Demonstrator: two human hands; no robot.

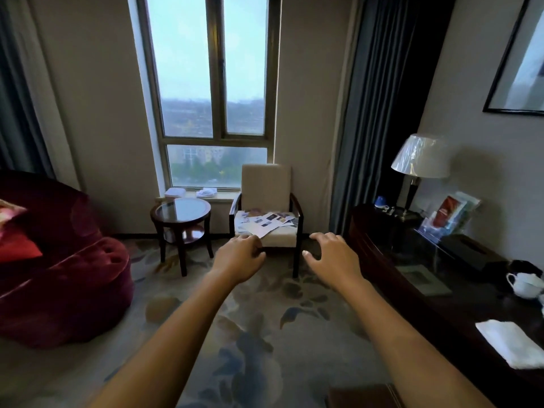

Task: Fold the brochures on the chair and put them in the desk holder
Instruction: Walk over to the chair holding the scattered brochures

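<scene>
Several unfolded brochures [265,221] lie scattered on the seat of a beige armchair [266,184] with dark wooden arms, under the window. A clear desk holder [450,216] with a few leaflets in it stands on the dark desk [459,307] at the right, near the wall. Both arms reach forward over the carpet, short of the chair. My left hand [240,256] hangs with fingers loosely curled and nothing in it. My right hand [331,257] is empty too, its fingers spread and bent.
A round glass-topped side table [182,213] stands left of the chair. A dark red sofa [59,260] fills the left. On the desk are a lamp [419,160], a black tissue box [468,251], a white cup [525,284] and a white cloth [510,343].
</scene>
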